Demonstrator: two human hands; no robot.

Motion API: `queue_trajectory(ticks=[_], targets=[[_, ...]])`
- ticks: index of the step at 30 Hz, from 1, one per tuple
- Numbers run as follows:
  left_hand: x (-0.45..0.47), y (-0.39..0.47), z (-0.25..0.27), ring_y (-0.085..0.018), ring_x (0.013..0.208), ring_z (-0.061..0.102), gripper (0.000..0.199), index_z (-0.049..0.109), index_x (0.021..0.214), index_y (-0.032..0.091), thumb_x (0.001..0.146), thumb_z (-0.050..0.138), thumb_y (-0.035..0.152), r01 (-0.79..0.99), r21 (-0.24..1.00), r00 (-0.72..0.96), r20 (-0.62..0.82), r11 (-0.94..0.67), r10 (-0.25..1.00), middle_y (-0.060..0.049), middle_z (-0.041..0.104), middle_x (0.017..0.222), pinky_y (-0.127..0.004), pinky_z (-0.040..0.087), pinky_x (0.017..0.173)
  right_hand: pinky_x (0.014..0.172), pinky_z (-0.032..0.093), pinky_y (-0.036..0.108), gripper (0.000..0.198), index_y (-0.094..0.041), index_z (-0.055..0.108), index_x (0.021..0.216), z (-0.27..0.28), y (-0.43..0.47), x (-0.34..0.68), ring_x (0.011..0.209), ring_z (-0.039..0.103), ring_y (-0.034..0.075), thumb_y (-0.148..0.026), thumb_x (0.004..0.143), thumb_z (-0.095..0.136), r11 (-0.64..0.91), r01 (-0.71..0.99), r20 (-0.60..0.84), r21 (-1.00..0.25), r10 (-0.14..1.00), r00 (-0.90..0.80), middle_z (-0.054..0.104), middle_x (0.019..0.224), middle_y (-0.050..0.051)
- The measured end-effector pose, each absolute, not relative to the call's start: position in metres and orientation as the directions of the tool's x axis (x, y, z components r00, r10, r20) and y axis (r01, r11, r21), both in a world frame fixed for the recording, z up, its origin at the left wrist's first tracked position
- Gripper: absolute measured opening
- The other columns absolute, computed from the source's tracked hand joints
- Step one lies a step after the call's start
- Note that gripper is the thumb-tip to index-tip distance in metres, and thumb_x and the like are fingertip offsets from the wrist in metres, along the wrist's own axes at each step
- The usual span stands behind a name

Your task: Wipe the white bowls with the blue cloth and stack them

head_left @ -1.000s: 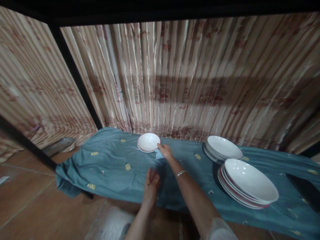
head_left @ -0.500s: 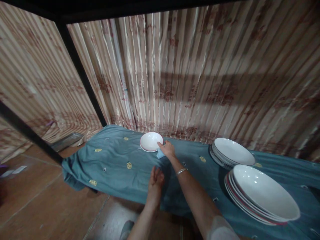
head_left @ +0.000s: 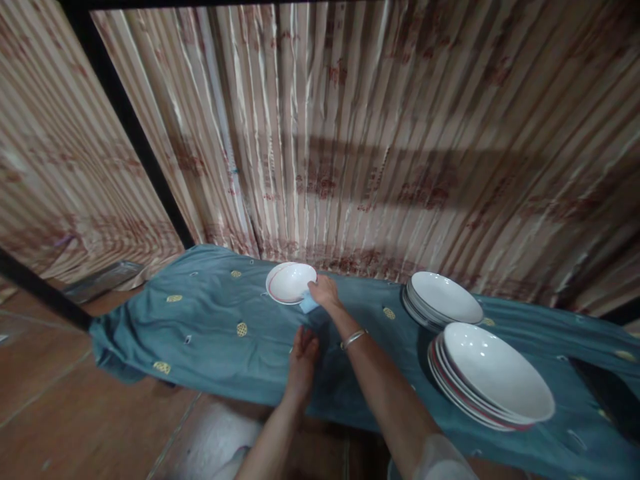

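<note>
A white bowl (head_left: 294,283) with a red line at its rim sits shifted to the right over another white bowl (head_left: 272,280), of which only the left edge shows. My right hand (head_left: 325,292), a silver bangle at its wrist, grips the upper bowl's right rim. Between those fingers and the bowl's side is a light blue cloth (head_left: 309,304). Nearer to me, my left hand (head_left: 303,357) hovers by the front part of the table with loosely bent fingers and nothing in them.
To the right stand a stack of white plates (head_left: 445,298) and, closer, a stack of larger white bowls (head_left: 500,373). A dark flat object (head_left: 607,390) lies at the far right. Green patterned cloth (head_left: 210,313) covers the table. A black post (head_left: 135,133) rises at the left before a striped curtain.
The upper bowl has slid right relative to the one under it, drawn by my right hand. The camera view has turned a little right, and my left hand stays low in front.
</note>
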State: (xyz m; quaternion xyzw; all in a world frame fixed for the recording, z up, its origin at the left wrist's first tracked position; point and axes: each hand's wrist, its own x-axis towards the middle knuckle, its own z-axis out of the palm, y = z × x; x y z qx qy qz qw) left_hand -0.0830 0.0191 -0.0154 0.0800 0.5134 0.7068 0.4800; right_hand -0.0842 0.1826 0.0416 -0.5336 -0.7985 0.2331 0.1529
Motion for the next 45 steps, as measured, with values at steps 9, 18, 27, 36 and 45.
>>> queue_trajectory(ticks=[9,18,27,36,45], targets=[[-0.099,0.014,0.012,-0.024,0.116,0.059,0.048,0.038,0.136,0.021,0.09,0.049,0.034,-0.679,0.73,-0.527,-0.409,-0.08,0.745,-0.016,0.055,0.133,-0.039,0.046,0.095,0.069,0.046,0.022,0.032,-0.017,0.068,0.103,0.048,0.154,-0.036,0.079,0.064,0.017,-0.025,0.083,0.044,0.346,0.688,0.123,-0.637,0.927,-0.353,0.072,0.089,0.004],[-0.096,-0.003,0.017,-0.02,0.08,0.069,0.04,0.052,0.12,0.021,0.081,0.059,0.023,-0.73,0.684,-0.368,-0.375,-0.014,0.851,-0.007,0.07,0.093,-0.037,0.054,0.082,0.059,0.04,0.022,0.024,-0.016,0.07,0.088,0.012,0.111,0.038,0.065,0.059,0.015,-0.025,0.078,0.05,0.378,0.506,0.151,-0.775,0.889,-0.432,0.067,0.072,0.002],[-0.098,-0.021,0.005,-0.017,0.076,0.067,0.043,0.057,0.112,0.021,0.07,0.064,0.016,-0.657,0.754,-0.404,-0.38,0.025,0.832,-0.005,0.069,0.094,-0.032,0.056,0.073,0.087,0.047,0.035,0.042,-0.016,0.054,0.125,0.031,0.093,0.044,0.097,0.066,0.024,-0.04,0.092,0.044,0.333,0.7,0.257,-0.632,0.942,-0.216,0.07,0.103,0.012],[-0.097,-0.017,-0.004,-0.017,0.078,0.067,0.05,0.058,0.119,0.021,0.07,0.068,0.02,-0.603,0.791,-0.394,-0.407,0.103,0.824,-0.005,0.07,0.102,-0.028,0.057,0.064,0.107,0.035,0.041,0.051,-0.013,0.052,0.129,0.012,0.078,0.025,0.128,0.045,0.026,-0.042,0.088,0.054,0.657,0.608,0.389,-0.446,0.754,-0.53,0.05,0.138,0.017],[-0.097,-0.018,-0.001,-0.024,0.094,0.066,0.058,0.056,0.127,0.024,0.072,0.073,0.026,-0.595,0.795,-0.356,-0.391,0.117,0.849,-0.01,0.067,0.116,-0.034,0.058,0.07,0.095,0.046,0.033,0.034,-0.02,0.06,0.12,0.019,0.078,0.048,0.104,0.062,0.019,-0.023,0.087,0.054,0.617,0.552,0.196,-0.56,0.747,-0.636,0.065,0.119,0.009]])
